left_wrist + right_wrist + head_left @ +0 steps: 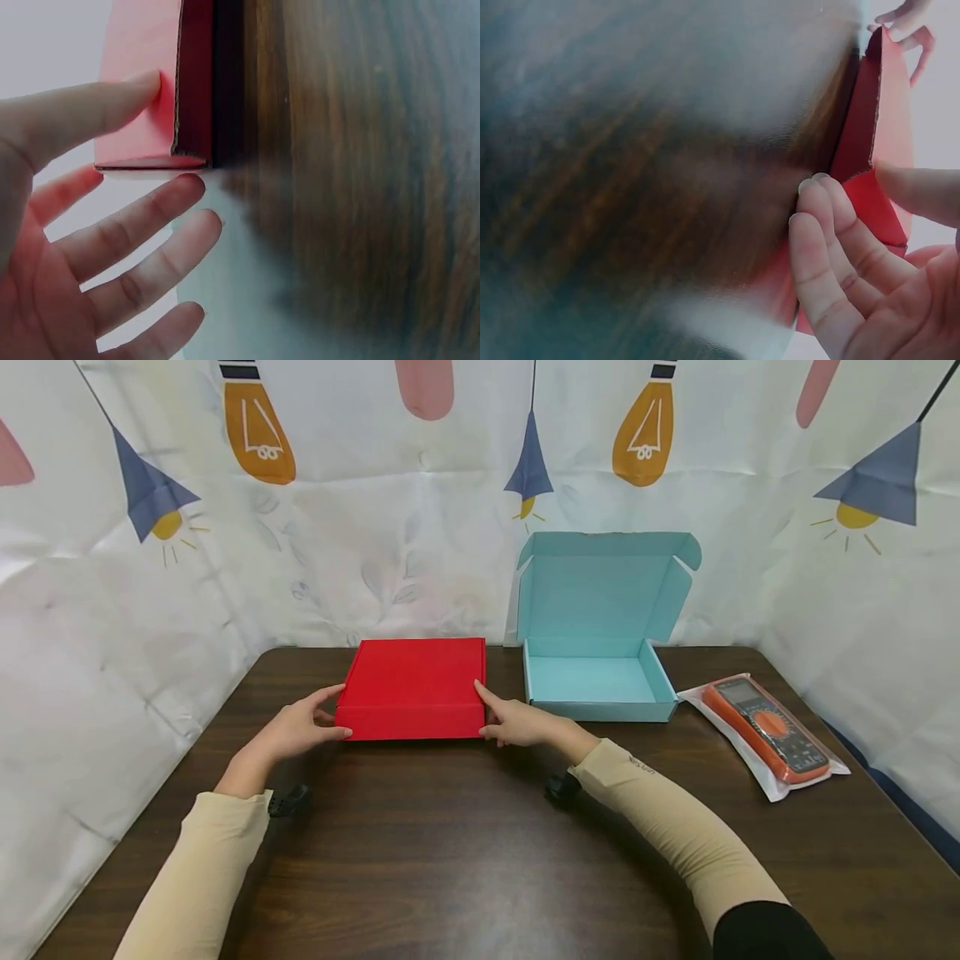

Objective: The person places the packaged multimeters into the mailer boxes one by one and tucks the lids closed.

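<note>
A flat red cardboard box (416, 672), its lid down, lies on the far part of the table between the two hands. At its front left corner the left hand (306, 724) holds it: the thumb presses a red face and the index finger lies along the side, while the other fingers spread below. The right hand (522, 723) grips the opposite corner, thumb on the red cardboard (895, 127) and several fingers curled near the tabletop. In the left wrist view a cut cardboard edge runs beside the thumb (127, 97). The underside of the box is hidden.
Right of the red box stands a light blue box (592, 678) with its lid raised. An orange and black multimeter (768, 724) in a clear plastic bag lies at the right of the brown wooden table (450, 852). A printed white cloth (360, 543) hangs behind.
</note>
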A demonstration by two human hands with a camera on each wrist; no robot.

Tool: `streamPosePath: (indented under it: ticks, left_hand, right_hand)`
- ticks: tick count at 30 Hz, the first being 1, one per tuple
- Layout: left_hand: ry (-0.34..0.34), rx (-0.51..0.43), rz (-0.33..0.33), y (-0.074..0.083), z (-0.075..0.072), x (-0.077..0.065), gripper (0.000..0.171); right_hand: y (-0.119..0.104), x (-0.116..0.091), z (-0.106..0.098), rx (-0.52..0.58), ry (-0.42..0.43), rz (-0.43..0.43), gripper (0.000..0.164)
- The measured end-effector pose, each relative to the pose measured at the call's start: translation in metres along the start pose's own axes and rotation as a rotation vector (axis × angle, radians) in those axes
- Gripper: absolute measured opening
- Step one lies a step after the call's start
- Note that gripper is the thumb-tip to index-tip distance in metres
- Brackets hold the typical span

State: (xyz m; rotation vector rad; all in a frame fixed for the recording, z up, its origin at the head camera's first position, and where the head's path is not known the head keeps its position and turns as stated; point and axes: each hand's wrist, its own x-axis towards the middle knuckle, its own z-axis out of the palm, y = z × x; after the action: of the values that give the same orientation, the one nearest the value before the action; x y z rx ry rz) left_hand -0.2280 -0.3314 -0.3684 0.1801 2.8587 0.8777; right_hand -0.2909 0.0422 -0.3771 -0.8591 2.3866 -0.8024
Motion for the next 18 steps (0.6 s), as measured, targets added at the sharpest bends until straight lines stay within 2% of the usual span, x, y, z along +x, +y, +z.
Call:
streamPosePath:
  ticks: [6, 14, 18]
  left_hand:
    - [0.006, 0.053, 0.041, -0.0012, -0.0018, 0.0008, 0.089]
    - [0.036, 0.130, 0.150, -0.0091, 0.0005, 0.0025, 0.087]
    - [0.040, 0.119, 0.185, -0.0056, 0.0032, 0.0059, 0.084]
  right_hand:
    - [-0.0028, 0.0010, 0.0002, -0.055, 0.056, -0.007, 0.084]
    - [-0.0071, -0.0027, 0.0029, -0.087, 0.344, -0.118, 0.054]
    - [-0.0094, -0.0054, 0.0014, -0.084, 0.435, -0.195, 0.044]
